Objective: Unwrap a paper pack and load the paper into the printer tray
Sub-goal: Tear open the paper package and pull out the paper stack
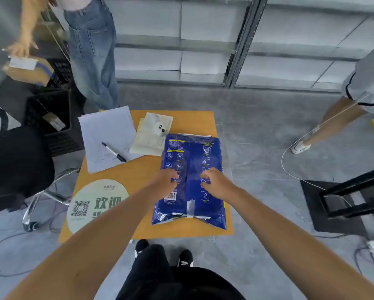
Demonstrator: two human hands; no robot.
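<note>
A blue paper pack (191, 156) lies flat on the right half of a small orange table (142, 169), printed back side up. Its near end is torn, with crumpled wrapper and white paper edges showing. My left hand (165, 180) and my right hand (214, 182) rest on the pack's middle, either side of the central seam. Both pinch the blue wrapper with curled fingers. No printer or tray is visible.
White sheets (108, 135) with a black pen (114, 152), a white device on a beige pad (156, 125), and a round sign (95, 204) share the table. A black chair (17, 165) stands left. Two people stand behind and right. Cables cross the floor.
</note>
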